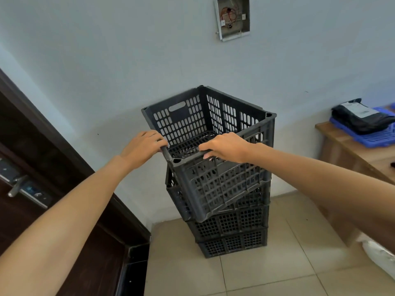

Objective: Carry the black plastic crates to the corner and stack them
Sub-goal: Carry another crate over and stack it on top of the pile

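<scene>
Pale blue wall [106, 60] fills most of what I see, with a dark wooden door [42, 167] and its metal handle [18, 185] at far left and beige floor tiles [267, 270] below.

My left hand [142, 146] sits on the near-left edge of the top crate [213, 150], fingers curled over the rim beside the corner post. My right hand [226, 147] is closed on the near rim just to the right of that same corner, fingertips [207, 155] tucked under the lip. Both hands grip the crate, neither open, and they are about equally near it.

That crate is tilted: its near corner, between my hands, hangs low and overhangs the stack of crates [233, 229] beneath, while its far side looks level with the stack's back edge near the wall. It also seems turned a little off the stack's lines. So I judge the coming move to be a push away from me and to the right, then a lowering until the corners seat.

Further right stands a wooden table [342, 142] holding a blue plastic tray [374, 137] with a black wrapped parcel [361, 118], well apart from the stack.
</scene>
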The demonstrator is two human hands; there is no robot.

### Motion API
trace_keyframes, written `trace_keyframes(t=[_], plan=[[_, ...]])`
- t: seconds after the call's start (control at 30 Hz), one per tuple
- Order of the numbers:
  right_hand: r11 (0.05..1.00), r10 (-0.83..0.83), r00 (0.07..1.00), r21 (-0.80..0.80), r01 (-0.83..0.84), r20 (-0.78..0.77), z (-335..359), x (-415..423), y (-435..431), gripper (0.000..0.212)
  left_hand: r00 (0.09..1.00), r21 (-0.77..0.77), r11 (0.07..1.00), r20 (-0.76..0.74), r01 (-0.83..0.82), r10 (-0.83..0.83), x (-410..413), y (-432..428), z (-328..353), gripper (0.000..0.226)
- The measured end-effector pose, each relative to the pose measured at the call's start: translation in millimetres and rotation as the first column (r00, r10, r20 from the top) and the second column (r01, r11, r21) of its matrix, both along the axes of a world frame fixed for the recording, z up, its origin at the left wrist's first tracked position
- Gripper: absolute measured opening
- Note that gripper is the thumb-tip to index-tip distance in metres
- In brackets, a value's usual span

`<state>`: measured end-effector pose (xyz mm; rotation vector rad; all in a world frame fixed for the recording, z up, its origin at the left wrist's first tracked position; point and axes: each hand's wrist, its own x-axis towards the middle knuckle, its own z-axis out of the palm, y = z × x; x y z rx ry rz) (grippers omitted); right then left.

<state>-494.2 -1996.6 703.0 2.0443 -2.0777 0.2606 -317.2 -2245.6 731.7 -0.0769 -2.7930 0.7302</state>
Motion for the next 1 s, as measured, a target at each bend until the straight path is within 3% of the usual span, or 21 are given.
trace_keyframes(t=[0.17,0.37,0.53,0.77,0.87,1.0], plan=[[0.997,0.062,0.998,0.034,-0.062,0.002,-0.6,-36.1,33.4,0.013,0.995,0.005,0.995,0.019,0.102,-0.102,-19.1,31.0,2.3,0.024],[0.992,0.085,0.996,0.09,-0.084,-0.008,8.1,-89.8,71.0,0.024,0.988,-0.04,0.987,0.011,0.157,-0.157,-49.4,76.9,4.7,0.016],[0.99,0.052,0.998,0.131,-0.057,0.039,7.9,-138.4,105.5,0.017,0.985,-0.102,0.981,0.052,0.166,-0.162,-85.9,119.0,1.3,0.045],[0.983,0.001,1.0,0.185,-0.005,0.019,20.5,-202.1,115.4,0.02,0.99,-0.097,0.986,0.001,0.138,-0.138,-127.3,142.2,-9.5,0.051],[0.958,-0.052,0.998,0.28,0.062,-0.044,39.2,-229.6,110.5,0.022,0.992,-0.094,0.989,-0.038,0.117,-0.121,-154.2,157.3,-10.6,0.05],[0.911,-0.069,0.96,0.375,0.172,-0.272,62.0,-250.5,99.2,0.049,0.999,-0.012,1.0,-0.043,0.0,0.0,-175.6,156.2,-7.5,0.051]])
